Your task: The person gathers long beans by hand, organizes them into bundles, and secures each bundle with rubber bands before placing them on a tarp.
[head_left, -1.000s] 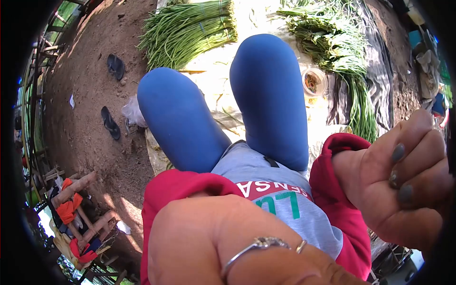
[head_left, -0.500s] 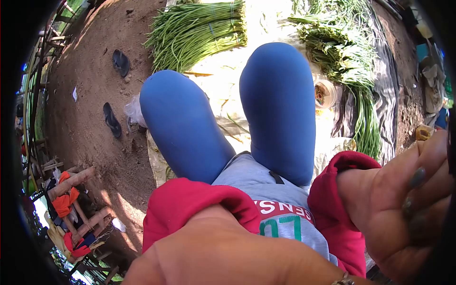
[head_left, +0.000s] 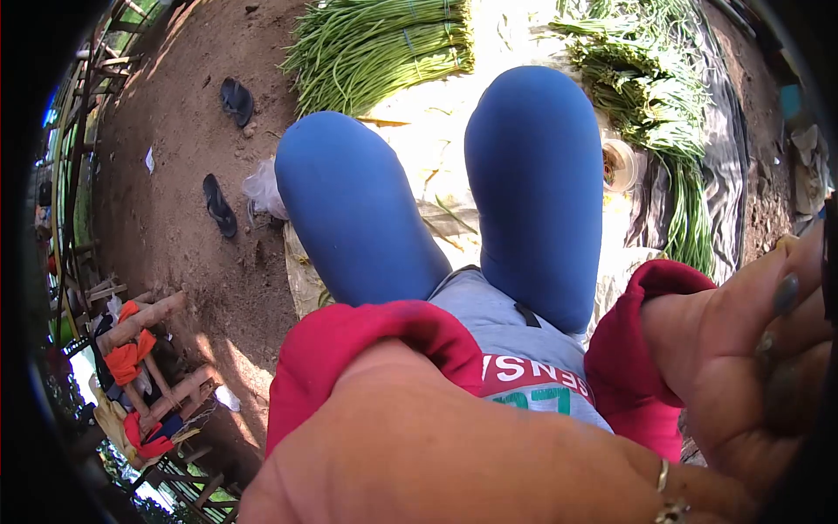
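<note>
Very close to the camera, my left hand (head_left: 489, 463) reaches across the bottom with its back up. A ring (head_left: 670, 508) shows on it, and its fingertips are cut off or hidden. My right hand (head_left: 742, 358) is raised at the right edge, palm side towards me, fingers curled and nails dark. Whatever those fingers hold, if anything, is hidden; a dark edge lies beside them at the frame's border. Both wrists come out of red sleeves (head_left: 367, 341). Below are my knees in blue leggings (head_left: 537, 192) and a grey printed garment (head_left: 480, 319).
Long green stalks in bundles (head_left: 393, 52) lie on a pale sheet (head_left: 436, 122). Leafy bundles (head_left: 646, 96) and a plastic tub (head_left: 619, 166) are on the right. Two dark sandals (head_left: 220, 206) rest on bare soil, near a wooden frame with cloths (head_left: 131, 354).
The view has shifted slightly, so the ground, knees and bundles sit further right and higher. The left hand shows a little more of its ringed finger. Right-hand fingers stay curled.
</note>
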A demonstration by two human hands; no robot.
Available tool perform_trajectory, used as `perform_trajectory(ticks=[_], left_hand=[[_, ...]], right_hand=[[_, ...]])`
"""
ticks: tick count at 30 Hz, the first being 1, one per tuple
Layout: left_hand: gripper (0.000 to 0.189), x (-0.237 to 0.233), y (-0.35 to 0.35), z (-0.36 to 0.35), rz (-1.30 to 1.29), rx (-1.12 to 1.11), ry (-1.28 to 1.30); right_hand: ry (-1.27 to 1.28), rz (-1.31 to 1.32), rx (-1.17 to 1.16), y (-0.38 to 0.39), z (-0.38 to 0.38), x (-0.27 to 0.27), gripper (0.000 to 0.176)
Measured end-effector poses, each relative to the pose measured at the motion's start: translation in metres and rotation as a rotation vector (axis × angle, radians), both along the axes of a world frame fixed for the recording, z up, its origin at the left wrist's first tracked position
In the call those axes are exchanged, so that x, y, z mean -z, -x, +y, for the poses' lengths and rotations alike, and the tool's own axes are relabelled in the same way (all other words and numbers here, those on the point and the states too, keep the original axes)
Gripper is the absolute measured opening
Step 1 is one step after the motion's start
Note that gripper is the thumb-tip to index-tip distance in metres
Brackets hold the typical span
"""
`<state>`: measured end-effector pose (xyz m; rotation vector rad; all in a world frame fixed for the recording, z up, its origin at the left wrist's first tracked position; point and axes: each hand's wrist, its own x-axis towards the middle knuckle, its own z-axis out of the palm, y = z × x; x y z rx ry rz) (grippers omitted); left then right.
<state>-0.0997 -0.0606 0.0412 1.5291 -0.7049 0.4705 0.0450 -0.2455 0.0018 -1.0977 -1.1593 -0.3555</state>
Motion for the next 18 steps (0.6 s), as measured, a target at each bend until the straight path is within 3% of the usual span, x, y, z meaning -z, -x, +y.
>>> perform_trajectory(ticks=[5,12,18], left_hand=[[0.051,0.001,-0.006,0.017,-0.085,-0.086,0.021],[0.054,-0.010,-0.012,0.056,-0.370,-0.462,0.125],[0.056,-0.017,-0.014,0.052,-0.375,-0.466,0.061]], right_hand=[[0.017,0.006,0.011,-0.005,-0.007,-0.008,0.032],[0.033,-0.017,0.012,0.004,-0.016,-0.015,0.032],[0.013,-0.034,0.028,0.011,-0.024,-0.028,0.033]])
